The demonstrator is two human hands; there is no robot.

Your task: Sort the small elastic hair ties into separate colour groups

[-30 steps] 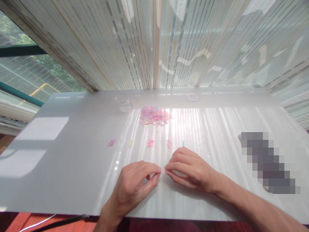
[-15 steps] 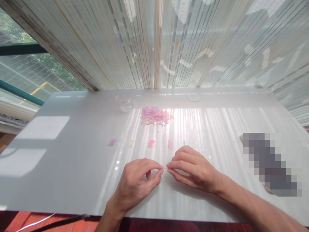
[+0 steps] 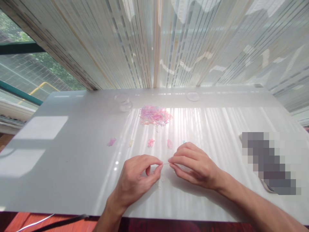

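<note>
My left hand (image 3: 140,175) pinches one end of a thin pink rubber band (image 3: 165,163) between thumb and forefinger. At its other end, the fingertips of my right hand (image 3: 196,166) are closed on it, so it spans the short gap in a line. A few pale loose bands (image 3: 160,183) lie on the table just below my left fingertips. Beyond the hands is a row of small bunches: purple (image 3: 111,142), yellow (image 3: 130,143), bright pink (image 3: 151,142), light pink (image 3: 169,143) and blue (image 3: 184,141), the last partly hidden by my right hand.
A tangled heap of coloured rubber bands (image 3: 155,116) lies behind the row on the white table (image 3: 72,170). Clear round containers (image 3: 124,102) stand back left, and a clear disc (image 3: 193,96) back right. A pixelated dark object (image 3: 270,164) lies at right. A string curtain (image 3: 135,45) hangs behind.
Both hands have risen slightly and moved a little apart. More of the pink band now shows between the fingertips, and my right hand covers more of the blue bunch.
</note>
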